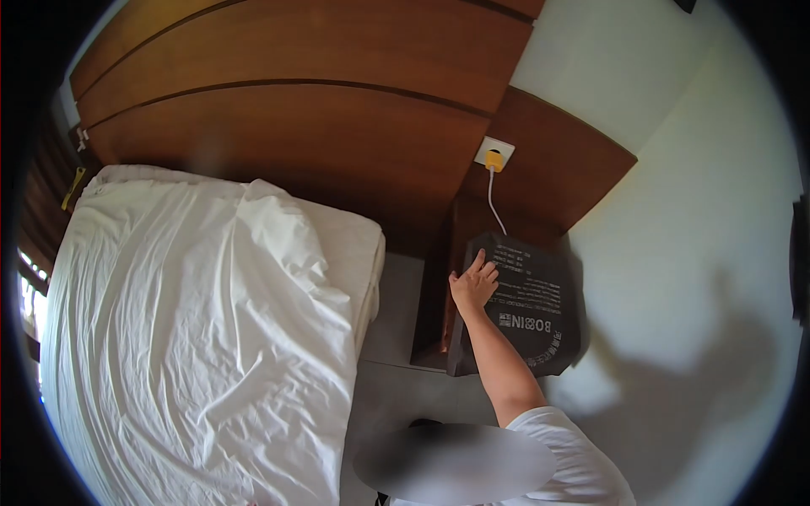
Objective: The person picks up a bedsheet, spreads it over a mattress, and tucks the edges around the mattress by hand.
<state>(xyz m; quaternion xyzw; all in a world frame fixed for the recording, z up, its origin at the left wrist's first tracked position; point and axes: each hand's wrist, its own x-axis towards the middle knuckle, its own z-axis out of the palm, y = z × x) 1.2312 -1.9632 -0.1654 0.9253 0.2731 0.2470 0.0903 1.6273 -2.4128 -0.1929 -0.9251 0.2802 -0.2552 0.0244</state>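
My right hand [475, 285] reaches forward from a white sleeve and rests on the left part of a dark box [540, 295]. Its fingers are apart, and nothing shows in its grasp. White printed lettering covers the box, upside down from here. The box sits on a brown wooden nightstand [434, 316] and hides most of its top. Behind it, a white cable [493, 198] runs up to a yellow plug [494, 160] in a wall socket [506, 148]. My left hand is out of view.
A bed with a rumpled white sheet [202, 354] fills the left side, its mattress [346, 240] partly bare. A wooden headboard [295, 126] spans the back. Grey floor [384, 388] separates bed and nightstand. A pale wall [709, 253] stands close on the right.
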